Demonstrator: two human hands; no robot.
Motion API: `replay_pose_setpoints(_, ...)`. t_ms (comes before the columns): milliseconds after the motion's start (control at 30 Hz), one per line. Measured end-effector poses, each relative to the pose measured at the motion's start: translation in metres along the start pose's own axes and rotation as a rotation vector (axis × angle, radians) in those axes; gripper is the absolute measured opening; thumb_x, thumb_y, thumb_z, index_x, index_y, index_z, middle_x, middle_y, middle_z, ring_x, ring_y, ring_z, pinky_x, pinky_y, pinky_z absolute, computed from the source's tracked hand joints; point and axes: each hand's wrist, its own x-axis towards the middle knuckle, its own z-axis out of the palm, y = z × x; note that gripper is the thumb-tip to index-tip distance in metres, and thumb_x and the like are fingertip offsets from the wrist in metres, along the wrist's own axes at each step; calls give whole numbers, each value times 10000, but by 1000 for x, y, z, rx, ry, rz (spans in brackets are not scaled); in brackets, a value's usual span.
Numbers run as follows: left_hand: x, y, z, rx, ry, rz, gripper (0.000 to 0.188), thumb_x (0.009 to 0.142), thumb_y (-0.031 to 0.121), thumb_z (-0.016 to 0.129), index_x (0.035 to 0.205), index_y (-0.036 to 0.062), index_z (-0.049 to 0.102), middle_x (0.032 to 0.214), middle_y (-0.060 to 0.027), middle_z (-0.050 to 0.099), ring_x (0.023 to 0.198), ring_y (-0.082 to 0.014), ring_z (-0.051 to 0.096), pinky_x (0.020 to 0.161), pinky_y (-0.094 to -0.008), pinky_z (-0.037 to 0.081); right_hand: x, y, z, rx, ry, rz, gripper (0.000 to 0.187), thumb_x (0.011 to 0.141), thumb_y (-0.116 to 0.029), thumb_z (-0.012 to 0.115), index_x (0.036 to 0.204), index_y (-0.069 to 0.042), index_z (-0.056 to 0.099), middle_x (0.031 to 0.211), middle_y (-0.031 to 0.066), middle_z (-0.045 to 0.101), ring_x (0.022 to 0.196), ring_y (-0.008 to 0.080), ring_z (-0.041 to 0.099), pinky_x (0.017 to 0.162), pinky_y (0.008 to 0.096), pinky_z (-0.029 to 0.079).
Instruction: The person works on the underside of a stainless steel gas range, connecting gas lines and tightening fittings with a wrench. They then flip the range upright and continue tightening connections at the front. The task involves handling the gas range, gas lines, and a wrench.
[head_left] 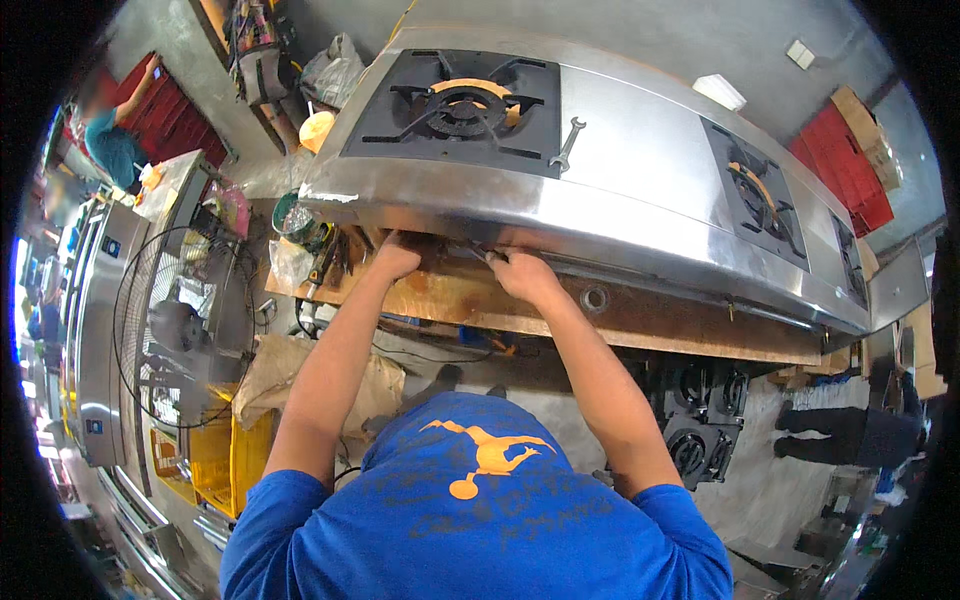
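Note:
Both my arms reach under the front edge of a long stainless steel gas stove (pixel 640 130). My left hand (pixel 400 260) is partly hidden beneath that edge; its fingers are out of sight. To its right, my right hand (pixel 522 274) is closed, fingers pinched round a thin dark metal piece (pixel 478 254) whose kind I cannot make out. Below both hands runs a brown wooden board (pixel 450 296). On the stove top lies an open-ended wrench (pixel 568 145), beside the black burner (pixel 465 110) at the left.
A metal ring (pixel 595 298) lies on the board, right of my right hand. Left of the stove are a green container (pixel 293 218), a large fan (pixel 175 325) and a yellow crate (pixel 235 460). Black burner units (pixel 690 450) rest on the floor. Another person (pixel 112 140) is at the far left.

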Motion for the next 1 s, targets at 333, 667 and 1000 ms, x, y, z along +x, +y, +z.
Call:
replay_pose_setpoints(333,45,-57,33,222,40,215,410,900,285,453,1239,75,549,1291,-162,539,1225,-330,460,1047,-398,342,53,-4,4,-167,-141,-34,567,937,-499,412,1336,-104,491,1396,154,457,1264,325,452,1072,403,314)
replay_pose_setpoints(667,77,-97,69,-470,-77,297,475,913,344,445,1301,73,487,1378,-146,462,1275,-325,399,1086,-400,302,28,-31,20,99,-78,186,440,916,-368,543,1218,-51,586,890,111,688,732,234,636,709,365,499)
replay_pose_setpoints(1000,58,-63,22,-91,-291,59,515,917,449,436,1256,78,545,1348,-191,490,1255,-347,439,1055,-403,330,-13,-99,113,1334,306,127,378,959,-116,466,1325,-60,393,883,125,658,580,170,600,494,305,474)
